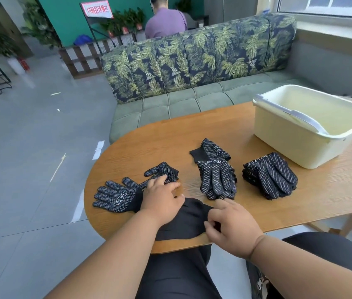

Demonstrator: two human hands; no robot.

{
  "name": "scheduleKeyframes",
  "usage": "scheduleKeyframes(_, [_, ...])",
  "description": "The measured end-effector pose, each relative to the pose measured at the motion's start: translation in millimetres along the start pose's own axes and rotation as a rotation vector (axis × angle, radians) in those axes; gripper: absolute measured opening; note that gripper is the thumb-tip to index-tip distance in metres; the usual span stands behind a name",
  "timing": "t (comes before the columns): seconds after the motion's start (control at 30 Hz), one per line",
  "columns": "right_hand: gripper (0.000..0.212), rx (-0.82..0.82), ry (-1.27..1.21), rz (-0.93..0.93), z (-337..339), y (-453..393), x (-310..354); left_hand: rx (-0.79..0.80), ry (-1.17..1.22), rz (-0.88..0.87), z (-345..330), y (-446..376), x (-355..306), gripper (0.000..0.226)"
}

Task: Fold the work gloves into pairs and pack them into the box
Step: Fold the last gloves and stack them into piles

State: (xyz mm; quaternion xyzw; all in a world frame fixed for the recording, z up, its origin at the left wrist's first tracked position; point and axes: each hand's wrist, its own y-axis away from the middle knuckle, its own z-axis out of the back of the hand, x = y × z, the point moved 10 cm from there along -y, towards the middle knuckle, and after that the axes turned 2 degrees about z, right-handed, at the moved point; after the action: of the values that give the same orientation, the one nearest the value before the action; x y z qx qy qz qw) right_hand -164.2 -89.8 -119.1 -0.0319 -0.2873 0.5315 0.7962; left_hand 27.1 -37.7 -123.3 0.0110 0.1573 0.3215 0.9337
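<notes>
1 head-worn camera looks forward and down, close over the wooden table [246, 134], sofa [192, 61] beyond.

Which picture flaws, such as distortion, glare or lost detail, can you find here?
Head view: wide-angle bending curves the table edge and window sill; the window is washed out; the black glove under both hands shows little detail.
</notes>
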Motion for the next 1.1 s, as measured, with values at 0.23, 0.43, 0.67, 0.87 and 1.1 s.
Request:
scheduleKeyframes(0.23, [0.034,0.087,0.04,-0.029,-6.9,0.2,-1.6,-0.294,0.451,0.11,40.8,4.4,15.7,0.037])
scheduleKeyframes(0.43, [0.044,0.136,0.046,-0.062,-11.1,-0.1,-3.4,-0.469,1.201,0.232,76.6,33.0,57.9,0.041])
scheduleKeyframes(0.67, [0.043,0.125,0.041,-0.088,-8.7,0.2,-2.8,-0.525,1.367,0.277,102.5,48.4,85.3,0.057])
scheduleKeyframes(0.87, [0.036,0.092,0.012,-0.096,-4.7,2.0,-4.2,-0.335,0.654,-0.037,80.6,67.3,6.9,0.063])
scheduleKeyframes(1.1, [0.026,0.008,-0.001,-0.106,0.5,2.9,-9.8,-0.081,0.24,-0.244,-4.8,82.3,-10.0,0.048])
